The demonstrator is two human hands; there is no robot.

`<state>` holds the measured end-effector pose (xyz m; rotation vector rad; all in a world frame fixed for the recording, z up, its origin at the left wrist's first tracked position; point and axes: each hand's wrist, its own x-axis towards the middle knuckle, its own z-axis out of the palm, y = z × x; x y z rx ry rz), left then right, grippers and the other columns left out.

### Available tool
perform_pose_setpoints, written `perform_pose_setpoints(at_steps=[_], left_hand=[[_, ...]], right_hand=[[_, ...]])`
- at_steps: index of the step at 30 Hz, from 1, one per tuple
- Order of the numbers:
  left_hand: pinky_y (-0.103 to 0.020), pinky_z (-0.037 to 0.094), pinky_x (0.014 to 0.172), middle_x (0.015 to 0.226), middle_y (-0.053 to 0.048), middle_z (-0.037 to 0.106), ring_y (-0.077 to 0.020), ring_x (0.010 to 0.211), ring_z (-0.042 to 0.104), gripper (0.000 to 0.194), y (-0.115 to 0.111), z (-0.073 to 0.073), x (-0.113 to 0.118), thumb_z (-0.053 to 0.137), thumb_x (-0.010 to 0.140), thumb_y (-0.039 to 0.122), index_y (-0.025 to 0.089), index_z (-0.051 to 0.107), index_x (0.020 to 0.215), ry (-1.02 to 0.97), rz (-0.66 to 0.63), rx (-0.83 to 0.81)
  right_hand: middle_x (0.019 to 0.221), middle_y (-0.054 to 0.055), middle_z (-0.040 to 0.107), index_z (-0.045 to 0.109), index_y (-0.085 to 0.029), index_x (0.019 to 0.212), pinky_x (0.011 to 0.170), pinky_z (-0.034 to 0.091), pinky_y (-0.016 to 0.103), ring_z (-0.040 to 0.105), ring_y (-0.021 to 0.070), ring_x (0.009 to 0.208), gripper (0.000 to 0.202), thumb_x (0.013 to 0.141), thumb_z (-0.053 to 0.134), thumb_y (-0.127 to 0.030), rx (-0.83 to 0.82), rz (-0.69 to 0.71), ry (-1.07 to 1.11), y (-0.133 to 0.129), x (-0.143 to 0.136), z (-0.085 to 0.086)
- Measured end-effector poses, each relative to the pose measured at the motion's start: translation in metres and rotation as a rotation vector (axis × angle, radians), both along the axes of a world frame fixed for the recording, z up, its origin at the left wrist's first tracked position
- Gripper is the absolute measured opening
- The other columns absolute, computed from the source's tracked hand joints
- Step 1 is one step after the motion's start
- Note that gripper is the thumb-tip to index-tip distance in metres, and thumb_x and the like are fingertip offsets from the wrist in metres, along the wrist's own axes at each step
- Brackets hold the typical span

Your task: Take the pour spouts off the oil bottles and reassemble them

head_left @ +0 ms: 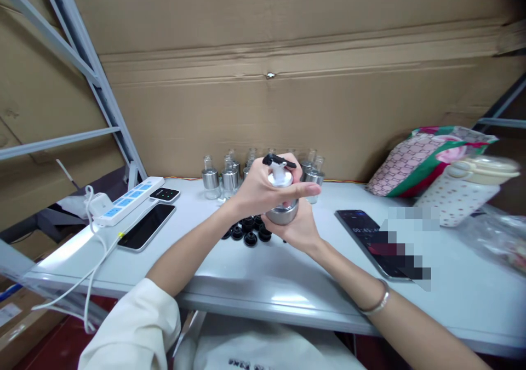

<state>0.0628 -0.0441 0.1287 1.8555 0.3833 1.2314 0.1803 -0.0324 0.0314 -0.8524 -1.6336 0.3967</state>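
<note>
Both of my hands are on one glass bottle with a silver metal band (283,214), held tilted above the middle of the table. My left hand (252,190) wraps round its neck, just below a white spout top with a black lever (279,171); the thumb stretches out to the right. Lower down, my right hand (303,228) grips the banded body from beneath and the right side. Behind my hands stand several similar banded glass bottles (211,179), partly hidden. Several small black caps (250,239) lie on the table below my left hand.
On the left are a white power strip (130,200), a small black device (165,194), a phone (147,226) and white cables. To the right lie another phone (370,244), a dotted bottle (460,192), a patterned bag (427,159) and clear plastic. Cardboard (267,112) backs the table.
</note>
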Motion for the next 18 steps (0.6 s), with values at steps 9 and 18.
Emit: perform_pose_setpoints(at_steps=[9, 18], left_hand=[[-0.026, 0.048, 0.053, 0.039, 0.010, 0.036, -0.0046, 0.033, 0.037, 0.051, 0.024, -0.002, -0.015, 0.075, 0.067, 0.053, 0.019, 0.038, 0.056, -0.001, -0.386, -0.260], [-0.029, 0.049, 0.051, 0.036, 0.007, 0.030, -0.0083, 0.032, 0.037, 0.061, 0.035, -0.017, -0.015, 0.074, 0.057, 0.065, 0.020, 0.033, 0.050, 0.077, -0.611, -0.434]], right_hand=[[0.075, 0.003, 0.063, 0.058, -0.016, 0.077, 0.062, 0.050, 0.033, 0.058, 0.0169, 0.066, 0.025, 0.057, 0.071, -0.020, -0.444, 0.678, -0.171, -0.011, 0.003, 0.024], [0.078, 0.001, 0.065, 0.050, -0.018, 0.096, 0.066, 0.049, 0.030, 0.062, 0.0153, 0.071, 0.059, 0.050, 0.084, -0.032, -0.843, 1.391, -0.002, -0.002, 0.011, 0.004]])
